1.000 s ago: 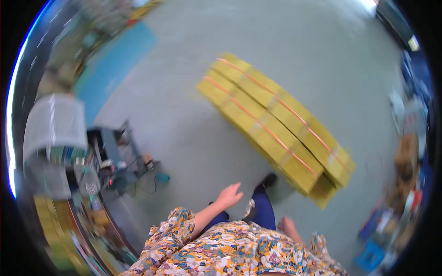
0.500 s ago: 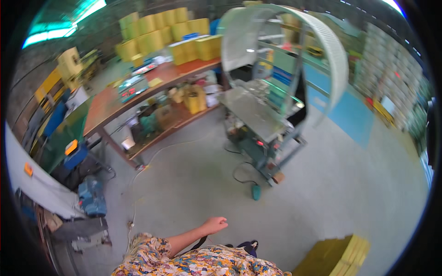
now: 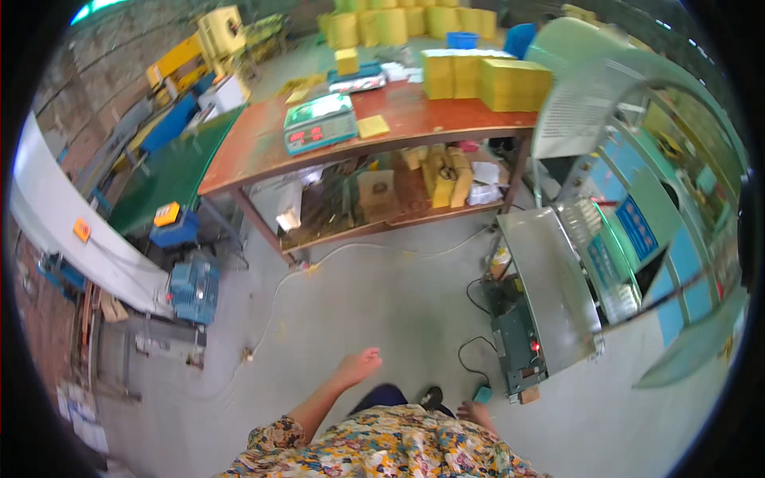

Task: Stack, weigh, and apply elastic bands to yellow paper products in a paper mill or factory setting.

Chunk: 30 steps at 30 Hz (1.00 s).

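Note:
My left hand [image 3: 358,366] hangs out in front of my floral sleeve above the bare concrete floor, holding nothing, its fingers loosely spread. Only a small part of my right hand [image 3: 476,413] shows beside my hip, and I cannot make out its fingers. Nearest to it is a strapping machine with a steel top [image 3: 550,287] and a white arch [image 3: 590,95]. Ahead stands a brown wooden table [image 3: 414,127] carrying a digital scale [image 3: 320,123] and stacks of yellow sheets [image 3: 514,84].
Cables [image 3: 478,299] trail over the floor between table and machine. A white conveyor [image 3: 72,231] with a blue motor [image 3: 194,287] runs along the left. The table's lower shelf [image 3: 382,215] holds boxes and yellow bundles. More yellow stacks [image 3: 382,24] stand at the back.
The view has swung from a strapped yellow stack on the floor round to the table and machine, which now lie closer. My left arm stays hanging in front, empty.

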Motion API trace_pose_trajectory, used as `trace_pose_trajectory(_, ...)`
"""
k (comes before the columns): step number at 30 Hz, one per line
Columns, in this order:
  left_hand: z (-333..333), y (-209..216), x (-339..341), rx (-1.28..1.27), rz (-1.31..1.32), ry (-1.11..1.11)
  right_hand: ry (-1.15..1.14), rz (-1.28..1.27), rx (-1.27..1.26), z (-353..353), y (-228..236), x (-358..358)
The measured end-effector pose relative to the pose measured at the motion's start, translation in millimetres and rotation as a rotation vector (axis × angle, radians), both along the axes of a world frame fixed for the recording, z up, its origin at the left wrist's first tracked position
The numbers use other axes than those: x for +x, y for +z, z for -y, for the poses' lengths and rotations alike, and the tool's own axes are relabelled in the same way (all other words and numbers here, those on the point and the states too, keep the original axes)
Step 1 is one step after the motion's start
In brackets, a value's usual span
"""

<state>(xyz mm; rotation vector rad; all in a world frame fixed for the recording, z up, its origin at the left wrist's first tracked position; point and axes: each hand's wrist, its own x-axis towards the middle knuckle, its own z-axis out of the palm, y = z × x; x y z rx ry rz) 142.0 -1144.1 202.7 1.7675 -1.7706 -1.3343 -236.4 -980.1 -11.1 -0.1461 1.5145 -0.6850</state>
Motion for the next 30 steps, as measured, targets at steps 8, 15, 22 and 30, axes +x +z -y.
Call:
trace_pose_trajectory(8,168.4,5.7,75.2,0.119,-0.177,0.362,0.295,-0.092,-0.273,342.0,96.7,19.6)
trace_pose_trajectory(15,455.7,125.6,103.5,-0.617,0.001,0.310,0.273,0.163,-0.398,556.8,179.2,157.3)
trace_pose_trajectory(22,727.7,174.4,126.2,-0.905,0.481,0.418,0.434,0.400,-0.536,704.3,255.7,209.2)
trace_pose_trajectory(30,848.6,150.8,123.2,-0.497,0.835,0.459,0.527,0.452,-0.659,867.8,312.5,196.3)
